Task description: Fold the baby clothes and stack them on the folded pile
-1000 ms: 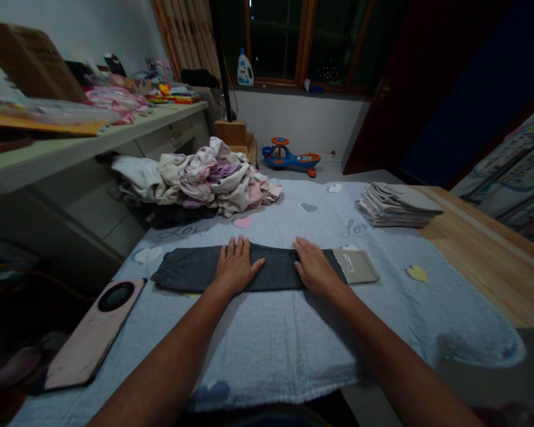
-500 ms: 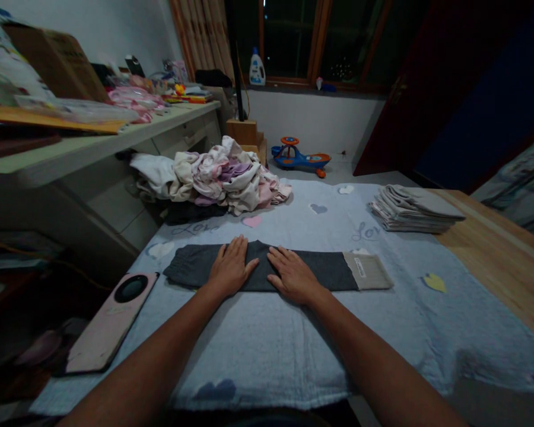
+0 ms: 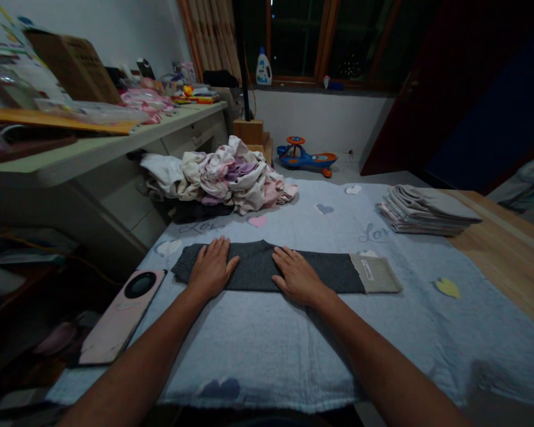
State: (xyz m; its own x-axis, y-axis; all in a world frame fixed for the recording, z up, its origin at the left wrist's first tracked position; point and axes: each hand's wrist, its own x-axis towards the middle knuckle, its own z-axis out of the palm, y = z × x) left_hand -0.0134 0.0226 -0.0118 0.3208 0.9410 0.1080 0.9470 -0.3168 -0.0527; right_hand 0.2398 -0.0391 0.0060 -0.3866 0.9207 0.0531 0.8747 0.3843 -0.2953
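Note:
Dark grey folded trousers (image 3: 258,270) lie flat across a pale blue heart-patterned blanket (image 3: 267,350), with a beige end piece bearing a small label (image 3: 376,274) at their right end. My left hand (image 3: 211,268) rests palm down on the trousers near their left end, fingers spread. My right hand (image 3: 296,276) presses flat on the same fabric, right of the middle. Neither hand grips anything. The fabric under my palms is hidden.
A heap of pale crumpled clothes (image 3: 218,181) lies beyond the trousers, and a stack of folded garments (image 3: 427,210) sits at the far right. A pink flat case (image 3: 122,317) lies on the blanket's left edge. A cluttered white desk (image 3: 93,154) runs along the left.
Both hands have slid left along the trousers, my left hand further, nearing the left end. The whole scene has shifted right in view.

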